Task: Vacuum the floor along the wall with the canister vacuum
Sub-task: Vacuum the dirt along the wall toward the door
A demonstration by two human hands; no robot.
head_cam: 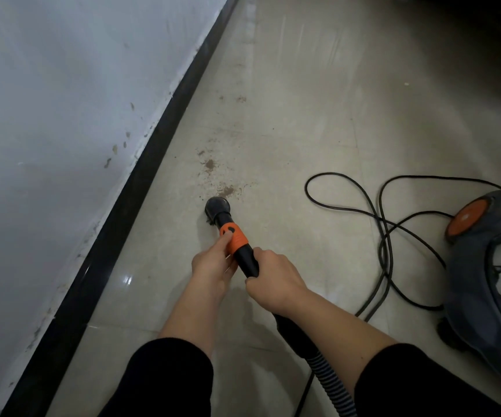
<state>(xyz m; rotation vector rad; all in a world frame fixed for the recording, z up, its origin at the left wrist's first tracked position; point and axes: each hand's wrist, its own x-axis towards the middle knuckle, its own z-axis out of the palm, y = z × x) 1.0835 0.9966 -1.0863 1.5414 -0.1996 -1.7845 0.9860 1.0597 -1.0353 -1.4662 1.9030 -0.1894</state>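
A black vacuum wand (244, 257) with an orange collar (233, 237) points down at the beige tiled floor (303, 115). Its round black brush nozzle (217, 208) touches the floor just short of a patch of brown dirt (228, 191). My left hand (213, 263) holds the wand at the orange collar, thumb lying on it. Just behind, my right hand (273, 279) grips the black tube. A ribbed hose (330, 380) runs back from the wand under my right forearm. The blue-grey canister vacuum (490, 266) with an orange disc sits at the right edge.
A white wall (62, 115) with a black skirting board (141, 188) runs diagonally along the left. More brown dirt specks (210, 164) trail along the floor toward the far end. A black power cord (384, 230) lies looped on the floor between the wand and the canister.
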